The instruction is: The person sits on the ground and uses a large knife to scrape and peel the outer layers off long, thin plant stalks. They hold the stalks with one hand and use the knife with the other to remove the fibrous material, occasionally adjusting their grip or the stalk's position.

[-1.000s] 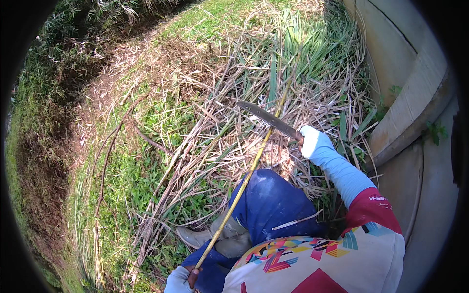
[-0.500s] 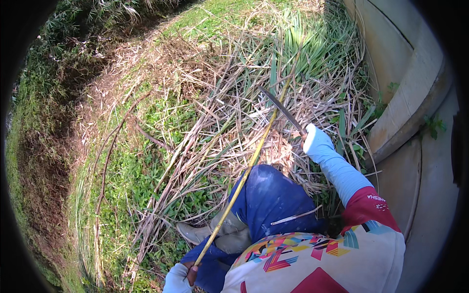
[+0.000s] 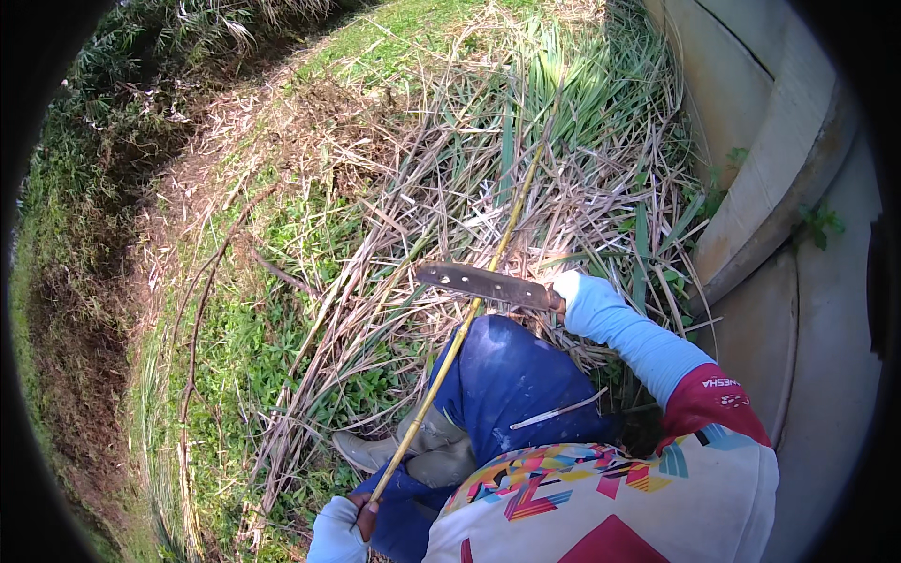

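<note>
A long yellow cane stalk (image 3: 449, 361) slants from my lap up toward the green leaves at the far end. Its near end is gripped by the closed fingers of my left hand (image 3: 355, 522), low in the view. Wrapped round the handle of a machete is my right hand (image 3: 574, 298), its fingers partly hidden by a light blue sleeve. The dark machete blade (image 3: 488, 284), with small holes in it, points left and lies across the stalk above my knee. Whether blade and stalk touch, I cannot tell.
Dry cut stalks and leaves (image 3: 375, 272) cover the ground ahead, with long green leaves (image 3: 563, 84) beyond. A concrete wall (image 3: 751, 188) rises close on the right. To the left are a bent brown branch (image 3: 202, 319) and a bushy bank (image 3: 75, 235).
The machete has swung down and toward me, from pointing up-left to lying nearly level, its flat side now showing. My right hand moved slightly nearer. My left hand keeps hold of the stalk.
</note>
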`<state>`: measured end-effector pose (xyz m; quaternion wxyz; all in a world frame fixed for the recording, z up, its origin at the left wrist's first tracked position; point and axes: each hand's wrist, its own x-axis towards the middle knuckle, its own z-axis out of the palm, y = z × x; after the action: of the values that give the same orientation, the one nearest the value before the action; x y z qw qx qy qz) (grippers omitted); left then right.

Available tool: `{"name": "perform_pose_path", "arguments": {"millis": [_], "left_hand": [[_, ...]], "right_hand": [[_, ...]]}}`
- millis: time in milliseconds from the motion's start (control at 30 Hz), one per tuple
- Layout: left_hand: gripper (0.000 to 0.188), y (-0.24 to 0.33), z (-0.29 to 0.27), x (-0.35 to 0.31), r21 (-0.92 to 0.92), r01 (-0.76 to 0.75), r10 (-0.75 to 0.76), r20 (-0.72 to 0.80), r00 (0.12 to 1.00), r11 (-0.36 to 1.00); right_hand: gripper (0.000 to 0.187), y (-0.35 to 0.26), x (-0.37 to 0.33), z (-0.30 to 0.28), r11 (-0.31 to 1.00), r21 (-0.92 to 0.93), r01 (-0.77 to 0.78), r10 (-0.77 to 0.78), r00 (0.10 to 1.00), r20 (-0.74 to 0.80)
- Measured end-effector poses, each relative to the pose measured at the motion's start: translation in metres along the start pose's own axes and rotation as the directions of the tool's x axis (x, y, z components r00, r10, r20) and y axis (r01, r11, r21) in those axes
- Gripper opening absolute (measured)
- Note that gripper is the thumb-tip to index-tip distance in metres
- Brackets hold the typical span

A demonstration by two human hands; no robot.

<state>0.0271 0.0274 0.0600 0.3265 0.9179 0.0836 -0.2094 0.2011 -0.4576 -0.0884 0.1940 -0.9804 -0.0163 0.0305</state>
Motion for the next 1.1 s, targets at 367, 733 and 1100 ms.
{"name": "perform_pose_path", "arguments": {"millis": [367, 733, 1100], "left_hand": [[0.025, 0.032, 0.014, -0.024, 0.568, -0.248, 0.482, -0.310, 0.819, 0.785], [0.015, -0.038, 0.012, -0.049, 0.542, -0.112, 0.300, -0.273, 0.914, 0.833], [0.031, -0.157, 0.062, 0.031, 0.515, -0.093, 0.112, -0.005, 0.994, 0.852]], "right_hand": [[0.025, -0.008, 0.017, 0.003, 0.979, -0.003, 0.202, -0.198, 0.955, -0.221], [0.028, 0.024, 0.038, 0.020, 0.925, 0.272, -0.265, 0.309, 0.942, -0.132], [0.028, 0.005, -0.005, 0.020, 0.953, 0.010, -0.303, 0.299, 0.945, 0.129]]}}
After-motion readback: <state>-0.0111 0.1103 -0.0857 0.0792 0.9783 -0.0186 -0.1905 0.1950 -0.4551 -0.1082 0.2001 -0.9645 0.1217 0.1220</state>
